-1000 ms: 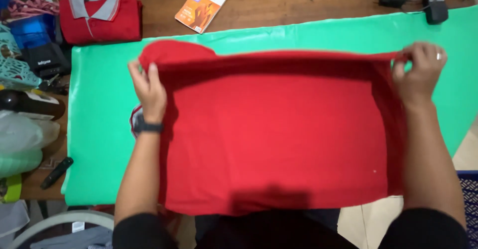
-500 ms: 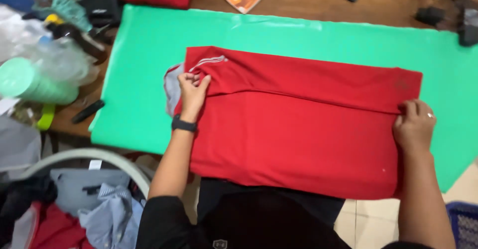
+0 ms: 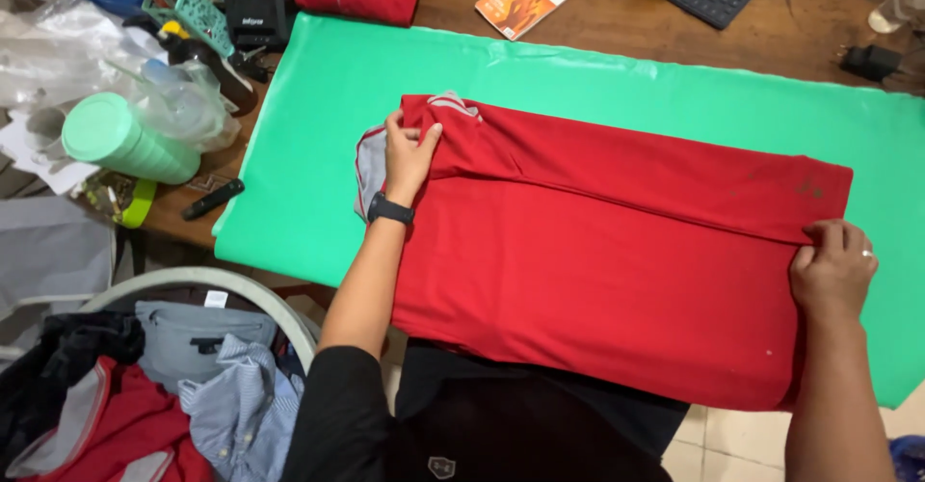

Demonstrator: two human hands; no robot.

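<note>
Green mat (image 3: 318,135), both hands pinching red shirt (image 3: 617,270): left hand (image 3: 409,149), right hand (image 3: 833,270); laundry basket (image 3: 193,280) seemingly holding clothes (image 3: 193,386)

A red shirt (image 3: 617,251) lay folded lengthwise on the green mat (image 3: 318,154). The left hand (image 3: 409,154) pressed the shirt's collar end; the right hand (image 3: 832,270) pinched its far edge. Beside the mat stood a mint-green tub (image 3: 125,140).

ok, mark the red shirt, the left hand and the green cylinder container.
red shirt (image 3: 597,289), head view, middle of the flat front panel.
left hand (image 3: 409,154), head view, back of the hand.
green cylinder container (image 3: 125,140), head view, side wall near the lid.
</note>
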